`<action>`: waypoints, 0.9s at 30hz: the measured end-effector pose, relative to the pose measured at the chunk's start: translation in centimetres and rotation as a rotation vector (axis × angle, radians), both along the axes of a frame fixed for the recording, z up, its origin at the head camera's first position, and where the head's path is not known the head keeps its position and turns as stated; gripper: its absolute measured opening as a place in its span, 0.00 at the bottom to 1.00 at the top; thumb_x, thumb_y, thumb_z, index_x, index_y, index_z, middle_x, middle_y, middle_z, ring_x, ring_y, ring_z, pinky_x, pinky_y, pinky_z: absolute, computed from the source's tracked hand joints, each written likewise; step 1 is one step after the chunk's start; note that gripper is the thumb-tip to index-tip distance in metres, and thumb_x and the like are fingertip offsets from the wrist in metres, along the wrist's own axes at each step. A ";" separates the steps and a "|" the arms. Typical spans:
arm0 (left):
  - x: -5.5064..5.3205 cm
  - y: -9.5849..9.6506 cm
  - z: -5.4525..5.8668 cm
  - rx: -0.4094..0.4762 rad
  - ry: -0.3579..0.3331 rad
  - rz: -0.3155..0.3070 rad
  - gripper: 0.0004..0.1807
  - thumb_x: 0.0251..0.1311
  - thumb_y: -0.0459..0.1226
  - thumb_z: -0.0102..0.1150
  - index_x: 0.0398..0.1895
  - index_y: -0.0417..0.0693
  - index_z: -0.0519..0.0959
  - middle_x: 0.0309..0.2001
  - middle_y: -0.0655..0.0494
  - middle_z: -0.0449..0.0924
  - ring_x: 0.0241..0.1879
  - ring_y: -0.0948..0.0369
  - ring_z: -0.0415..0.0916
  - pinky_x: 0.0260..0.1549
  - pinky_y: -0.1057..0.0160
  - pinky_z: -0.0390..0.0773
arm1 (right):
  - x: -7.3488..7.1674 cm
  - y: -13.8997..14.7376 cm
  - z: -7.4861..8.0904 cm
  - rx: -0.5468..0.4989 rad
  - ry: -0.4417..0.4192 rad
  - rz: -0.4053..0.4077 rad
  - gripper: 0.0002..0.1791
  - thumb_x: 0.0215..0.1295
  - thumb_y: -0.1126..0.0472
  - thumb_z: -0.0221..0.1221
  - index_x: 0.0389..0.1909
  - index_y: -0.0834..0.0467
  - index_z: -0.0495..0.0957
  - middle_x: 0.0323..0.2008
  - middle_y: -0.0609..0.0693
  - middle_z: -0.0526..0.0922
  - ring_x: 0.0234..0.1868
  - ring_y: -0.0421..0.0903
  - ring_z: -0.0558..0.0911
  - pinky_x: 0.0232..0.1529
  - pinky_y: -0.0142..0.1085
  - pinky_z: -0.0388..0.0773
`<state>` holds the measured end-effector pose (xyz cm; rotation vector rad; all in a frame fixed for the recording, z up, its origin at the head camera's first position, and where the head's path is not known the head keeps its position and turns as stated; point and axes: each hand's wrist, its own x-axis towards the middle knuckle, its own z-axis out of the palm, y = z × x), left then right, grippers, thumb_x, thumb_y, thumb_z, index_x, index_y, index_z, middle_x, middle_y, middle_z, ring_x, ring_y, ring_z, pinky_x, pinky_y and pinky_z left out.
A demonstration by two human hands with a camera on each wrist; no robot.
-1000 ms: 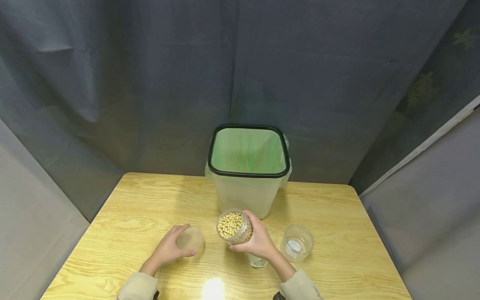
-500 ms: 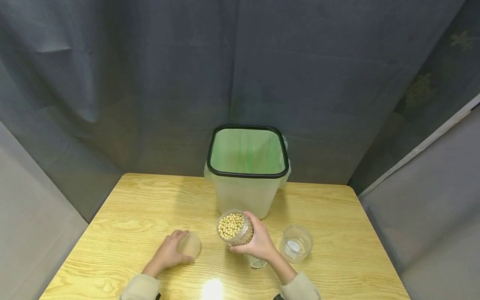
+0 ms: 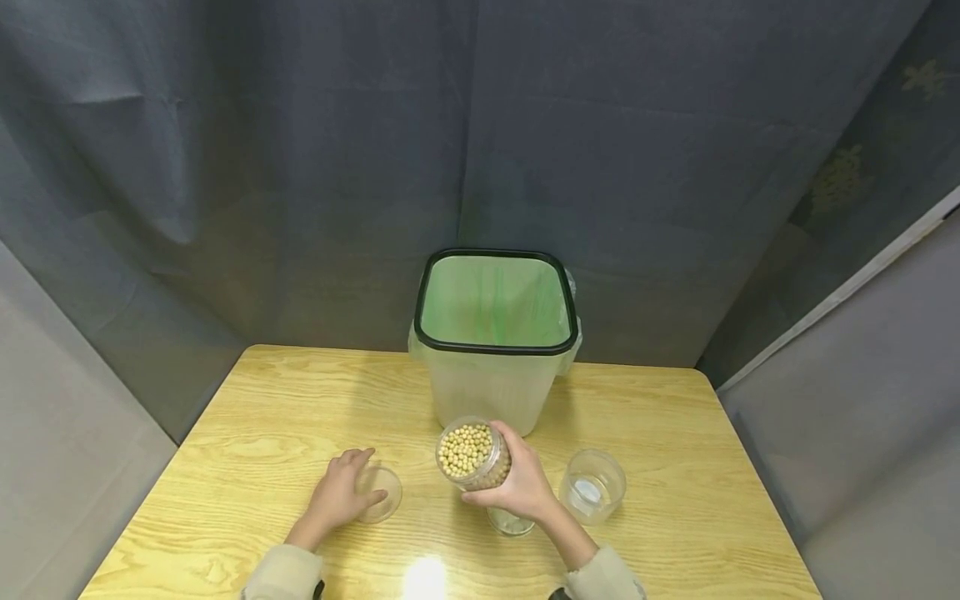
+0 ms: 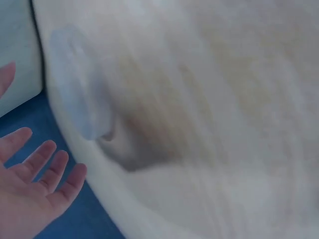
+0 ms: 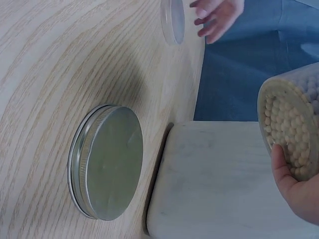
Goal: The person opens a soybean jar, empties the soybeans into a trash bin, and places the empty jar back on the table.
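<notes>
My right hand (image 3: 521, 483) grips a clear jar (image 3: 491, 471) full of round pale-yellow beans (image 3: 463, 450). The jar is tilted and held above the table, its bean-filled end facing the head camera. My left hand (image 3: 334, 493), fingers spread, is beside a thin, clear round lid (image 3: 386, 496) lying on the table. In the left wrist view a gap separates the fingers from the lid (image 4: 82, 82). Below the jar, a metal-rimmed round lid (image 3: 512, 523) lies on the wood, partly hidden by my right hand; the right wrist view shows it whole.
A bin (image 3: 487, 387) with a black rim and a green liner stands at the table's back middle. To the right of my right hand is a clear round container (image 3: 594, 487). Dark curtains (image 3: 315, 167) hang behind the wooden table (image 3: 262, 417).
My left hand has lowered the clear lid onto the table, let it go and drawn slightly left. The right hand and the jar have barely moved.
</notes>
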<state>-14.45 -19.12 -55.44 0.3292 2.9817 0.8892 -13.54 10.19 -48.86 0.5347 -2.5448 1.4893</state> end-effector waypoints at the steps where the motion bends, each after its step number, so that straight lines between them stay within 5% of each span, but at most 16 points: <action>1: -0.1 0.1 0.3 0.022 0.016 0.004 0.38 0.46 0.44 0.68 0.59 0.37 0.67 0.55 0.39 0.67 0.53 0.42 0.64 0.46 0.41 0.70 | 0.0 0.0 0.1 -0.002 -0.001 0.000 0.53 0.24 0.54 0.77 0.58 0.61 0.63 0.48 0.57 0.75 0.47 0.55 0.75 0.46 0.50 0.73; 10: -0.9 0.6 2.5 0.222 0.106 -0.014 0.31 0.50 0.39 0.66 0.57 0.35 0.69 0.54 0.37 0.69 0.53 0.40 0.65 0.47 0.39 0.68 | 0.1 0.1 0.4 -0.025 -0.004 -0.001 0.53 0.24 0.55 0.77 0.59 0.60 0.63 0.48 0.56 0.75 0.47 0.54 0.75 0.46 0.49 0.73; 17: -1.6 1.4 4.2 0.316 0.170 -0.016 0.29 0.49 0.37 0.66 0.55 0.35 0.71 0.50 0.40 0.73 0.47 0.44 0.71 0.38 0.47 0.75 | 0.0 0.2 0.1 -0.036 0.000 0.009 0.53 0.24 0.55 0.77 0.59 0.59 0.63 0.48 0.55 0.75 0.47 0.54 0.75 0.46 0.49 0.73; 27: -2.7 3.1 8.0 0.427 0.248 -0.051 0.30 0.50 0.34 0.65 0.57 0.35 0.68 0.52 0.39 0.71 0.46 0.45 0.71 0.38 0.46 0.75 | 0.1 0.2 0.2 -0.019 -0.027 -0.012 0.54 0.24 0.54 0.77 0.60 0.61 0.62 0.49 0.58 0.74 0.48 0.56 0.74 0.47 0.52 0.72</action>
